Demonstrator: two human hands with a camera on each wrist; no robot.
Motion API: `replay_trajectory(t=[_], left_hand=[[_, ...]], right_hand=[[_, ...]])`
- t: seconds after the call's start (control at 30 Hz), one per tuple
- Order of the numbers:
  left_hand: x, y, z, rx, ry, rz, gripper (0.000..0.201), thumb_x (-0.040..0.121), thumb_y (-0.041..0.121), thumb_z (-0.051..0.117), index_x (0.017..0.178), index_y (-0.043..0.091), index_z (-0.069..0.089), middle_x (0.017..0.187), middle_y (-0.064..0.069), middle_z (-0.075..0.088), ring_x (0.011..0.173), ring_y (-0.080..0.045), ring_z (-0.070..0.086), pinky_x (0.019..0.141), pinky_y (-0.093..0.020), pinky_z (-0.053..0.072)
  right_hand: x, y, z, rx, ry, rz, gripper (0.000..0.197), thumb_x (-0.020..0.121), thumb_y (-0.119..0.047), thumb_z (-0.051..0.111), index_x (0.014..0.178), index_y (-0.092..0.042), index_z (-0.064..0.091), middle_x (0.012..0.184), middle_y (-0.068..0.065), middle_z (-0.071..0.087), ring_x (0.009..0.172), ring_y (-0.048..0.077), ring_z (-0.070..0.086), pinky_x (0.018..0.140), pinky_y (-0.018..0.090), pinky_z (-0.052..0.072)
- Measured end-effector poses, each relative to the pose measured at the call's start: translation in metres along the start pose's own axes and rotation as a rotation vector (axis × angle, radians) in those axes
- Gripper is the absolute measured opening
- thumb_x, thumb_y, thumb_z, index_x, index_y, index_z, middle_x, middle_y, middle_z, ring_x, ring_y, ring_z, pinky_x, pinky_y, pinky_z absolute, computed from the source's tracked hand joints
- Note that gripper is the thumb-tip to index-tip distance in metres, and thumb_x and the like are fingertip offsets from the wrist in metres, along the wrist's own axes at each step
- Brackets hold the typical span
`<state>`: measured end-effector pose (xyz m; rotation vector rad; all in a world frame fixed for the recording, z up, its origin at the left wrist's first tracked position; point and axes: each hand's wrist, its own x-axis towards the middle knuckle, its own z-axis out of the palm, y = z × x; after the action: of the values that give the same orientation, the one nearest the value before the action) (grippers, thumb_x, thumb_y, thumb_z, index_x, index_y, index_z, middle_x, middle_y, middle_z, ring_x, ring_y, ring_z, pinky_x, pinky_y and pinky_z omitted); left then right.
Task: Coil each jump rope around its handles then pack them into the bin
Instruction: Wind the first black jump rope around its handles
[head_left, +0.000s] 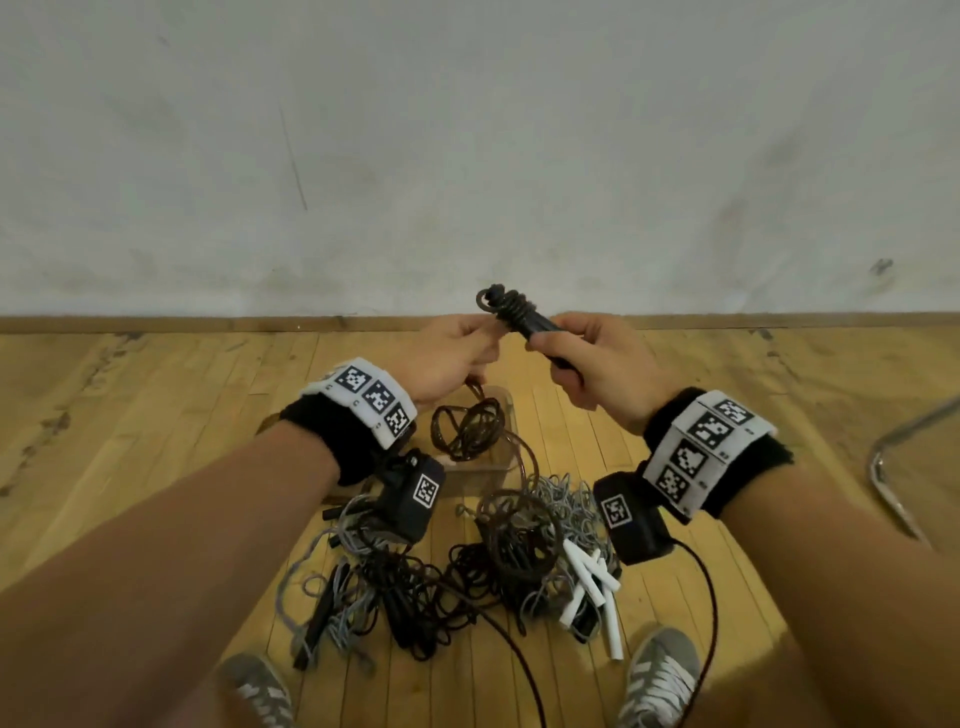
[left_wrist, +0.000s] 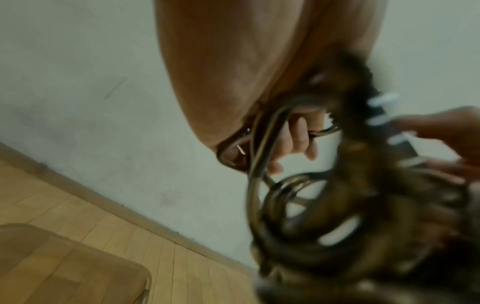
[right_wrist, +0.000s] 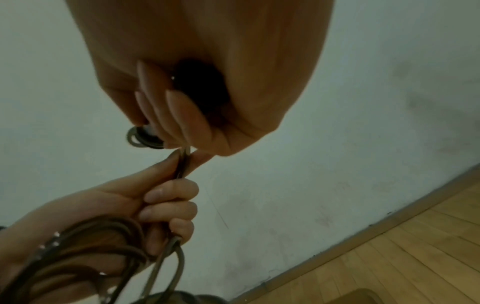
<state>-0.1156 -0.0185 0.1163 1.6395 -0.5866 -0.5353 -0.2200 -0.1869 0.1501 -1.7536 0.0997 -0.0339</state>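
My right hand (head_left: 574, 358) grips the black handles (head_left: 535, 327) of a dark brown jump rope, held up over the floor. Several turns of rope (head_left: 506, 304) are wound round the handles' far end. My left hand (head_left: 457, 345) pinches the loose rope (right_wrist: 182, 166) just below the handles and holds it in its curled fingers. The rest of that rope (head_left: 467, 428) hangs in loops below, over a clear plastic bin (head_left: 501, 405) on the floor. In the right wrist view my fingers (right_wrist: 176, 111) curl round the handles' butt (right_wrist: 200, 88). The left wrist view is blurred.
A tangled pile of jump ropes (head_left: 457, 566) lies on the wooden floor between my feet, with black handles (head_left: 319, 618) at left and white handles (head_left: 592, 587) at right. A metal chair leg (head_left: 893, 478) stands at right. The wall (head_left: 467, 156) is just beyond.
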Motion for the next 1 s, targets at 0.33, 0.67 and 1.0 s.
replay_trajectory(t=[0.33, 0.67, 1.0], left_hand=[[-0.006, 0.005, 0.028, 0.246, 0.154, 0.074, 0.034, 0.109, 0.020, 0.043, 0.112, -0.004, 0.067, 0.049, 0.017, 0.045, 0.050, -0.006, 0.039, 0.059, -0.031, 0.037], [-0.014, 0.011, 0.024, 0.195, 0.220, 0.012, 0.027, 0.108, 0.025, 0.046, 0.104, 0.010, 0.069, 0.061, 0.005, 0.047, 0.062, -0.017, 0.045, 0.066, -0.033, 0.040], [-0.011, 0.019, 0.027, 0.025, 0.329, -0.014, 0.046, 0.105, 0.029, 0.052, 0.100, -0.015, 0.066, 0.050, 0.009, 0.037, 0.042, -0.008, 0.031, 0.051, -0.025, 0.029]], right_hand=[[0.017, 0.018, -0.002, -0.519, 0.257, -0.065, 0.026, 0.099, -0.043, 0.060, 0.106, -0.018, 0.063, 0.070, -0.001, 0.061, 0.055, 0.011, 0.051, 0.050, 0.021, 0.037], [0.032, 0.035, -0.003, -0.619, 0.316, -0.102, 0.043, 0.100, -0.041, 0.059, 0.139, -0.024, 0.053, 0.095, -0.005, 0.067, 0.076, 0.016, 0.061, 0.070, 0.030, 0.046], [0.027, 0.031, 0.015, -0.940, 0.370, -0.215, 0.043, 0.105, -0.038, 0.046, 0.147, -0.042, 0.035, 0.082, -0.012, 0.059, 0.062, 0.014, 0.055, 0.050, 0.028, 0.038]])
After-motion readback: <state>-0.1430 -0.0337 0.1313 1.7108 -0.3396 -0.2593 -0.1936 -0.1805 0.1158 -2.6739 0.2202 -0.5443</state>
